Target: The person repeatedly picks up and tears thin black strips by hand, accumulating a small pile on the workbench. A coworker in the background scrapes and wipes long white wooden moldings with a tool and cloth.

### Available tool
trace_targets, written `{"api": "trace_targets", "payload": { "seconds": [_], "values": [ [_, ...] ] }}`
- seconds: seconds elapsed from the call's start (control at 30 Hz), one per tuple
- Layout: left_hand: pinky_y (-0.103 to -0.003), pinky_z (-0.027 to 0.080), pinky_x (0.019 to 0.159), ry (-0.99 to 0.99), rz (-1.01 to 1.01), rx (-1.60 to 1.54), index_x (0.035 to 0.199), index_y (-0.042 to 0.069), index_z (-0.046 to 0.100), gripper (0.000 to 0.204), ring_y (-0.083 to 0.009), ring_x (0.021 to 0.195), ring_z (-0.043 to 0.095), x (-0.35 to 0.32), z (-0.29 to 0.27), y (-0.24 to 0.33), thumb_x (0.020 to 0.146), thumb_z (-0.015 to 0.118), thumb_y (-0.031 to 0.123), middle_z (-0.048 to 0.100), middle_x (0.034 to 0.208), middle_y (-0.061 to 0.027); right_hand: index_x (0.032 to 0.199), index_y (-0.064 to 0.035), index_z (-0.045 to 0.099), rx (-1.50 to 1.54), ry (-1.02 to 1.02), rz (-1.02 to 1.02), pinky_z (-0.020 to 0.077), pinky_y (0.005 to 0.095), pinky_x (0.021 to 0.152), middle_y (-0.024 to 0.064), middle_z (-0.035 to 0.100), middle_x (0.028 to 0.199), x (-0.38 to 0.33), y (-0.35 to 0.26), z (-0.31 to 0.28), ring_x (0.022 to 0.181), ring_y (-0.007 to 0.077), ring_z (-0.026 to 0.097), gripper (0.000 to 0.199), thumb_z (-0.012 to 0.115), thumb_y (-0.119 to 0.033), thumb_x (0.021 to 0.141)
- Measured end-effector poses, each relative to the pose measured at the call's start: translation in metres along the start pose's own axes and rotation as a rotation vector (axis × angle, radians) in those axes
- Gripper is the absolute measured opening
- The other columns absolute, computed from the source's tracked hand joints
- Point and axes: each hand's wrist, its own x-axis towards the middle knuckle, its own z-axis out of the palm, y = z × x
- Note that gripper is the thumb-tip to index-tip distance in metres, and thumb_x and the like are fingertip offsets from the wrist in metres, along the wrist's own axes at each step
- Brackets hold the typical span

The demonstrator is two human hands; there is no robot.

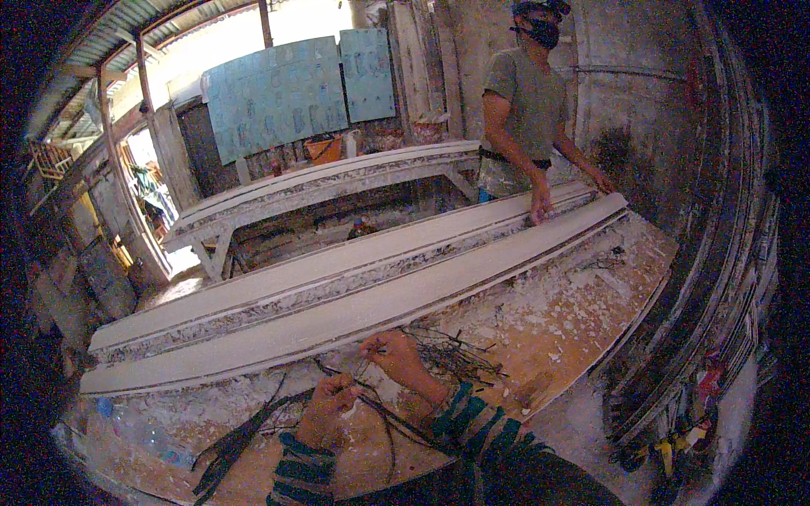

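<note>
My left hand [332, 406] and my right hand [402, 361] are close together over the near side of the worktable, both with fingers pinched. What they hold is too thin and blurred to make out. A dark flexible strip [390, 415] runs beside and below them. A bundle of dark strips [232, 449] lies to the left of my left hand. Beyond my right hand, a heap of short, thin dark pieces [462, 357] rests on the table. Just past both hands stretches a long white moulding [337, 316], with a second white moulding [337, 263] parallel behind it.
A co-worker [527, 110] in a mask stands at the mouldings' far right end, one hand on them. The plaster-spattered worktable [582, 316] spreads right. Behind are a white bench [337, 181] and an orange bucket [324, 150]. A clear plastic bottle [148, 434] lies at lower left.
</note>
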Motion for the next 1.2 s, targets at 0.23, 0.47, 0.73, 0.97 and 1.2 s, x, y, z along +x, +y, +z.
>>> {"api": "trace_targets", "payload": {
  "seconds": [0.23, 0.47, 0.73, 0.97, 1.2],
  "values": [
    [-0.019, 0.026, 0.047, -0.005, 0.007, -0.142, 0.073, 0.013, 0.050, 0.017, -0.0037, 0.053, 0.036, 0.015, -0.024, -0.034, 0.082, 0.064, 0.015, 0.043, 0.062, 0.0063, 0.089, -0.0122, 0.071, 0.153, -0.004, 0.063, 0.0497, 0.0348, 0.075, 0.0066, 0.068, 0.082, 0.004, 0.004, -0.001, 0.082, 0.0209, 0.065, 0.017, 0.072, -0.021, 0.074],
    [-0.019, 0.030, 0.047, 0.111, 0.000, -0.215, 0.085, 0.008, 0.056, 0.009, -0.0051, 0.054, 0.041, 0.010, -0.024, -0.030, 0.082, 0.062, 0.013, 0.048, 0.066, 0.0040, 0.084, -0.0104, 0.069, -0.072, 0.102, -0.067, 0.0504, 0.0334, 0.072, 0.0046, 0.069, 0.084, 0.004, 0.004, -0.003, 0.079, 0.0209, 0.065, 0.016, 0.072, -0.023, 0.076],
    [-0.020, 0.032, 0.049, 0.115, 0.014, -0.194, 0.085, 0.009, 0.057, 0.007, -0.0058, 0.055, 0.042, 0.009, -0.019, -0.020, 0.082, 0.062, 0.014, 0.050, 0.067, 0.0044, 0.084, -0.0087, 0.068, 0.132, 0.081, -0.023, 0.0509, 0.0310, 0.075, 0.0064, 0.068, 0.082, 0.003, 0.006, -0.003, 0.081, 0.0190, 0.065, 0.014, 0.071, -0.020, 0.077],
    [-0.019, 0.031, 0.050, 0.336, 0.014, -0.050, 0.080, 0.013, 0.059, 0.009, -0.0032, 0.056, 0.041, 0.013, -0.021, -0.017, 0.083, 0.066, 0.020, 0.049, 0.065, 0.0071, 0.086, -0.0061, 0.068, 0.096, 0.041, -0.035, 0.0505, 0.0307, 0.074, 0.0063, 0.068, 0.082, 0.005, 0.007, -0.009, 0.081, 0.0185, 0.065, 0.016, 0.073, -0.018, 0.075],
    [-0.019, 0.030, 0.049, 0.613, 0.048, 0.035, 0.085, 0.012, 0.063, 0.009, -0.0025, 0.055, 0.040, 0.016, -0.038, -0.016, 0.083, 0.066, 0.020, 0.051, 0.068, 0.0081, 0.086, -0.0056, 0.067, 0.204, -0.112, -0.039, 0.0505, 0.0318, 0.071, 0.0071, 0.067, 0.080, 0.000, 0.001, -0.008, 0.076, 0.0176, 0.064, 0.019, 0.073, -0.021, 0.077]
  ]
}}
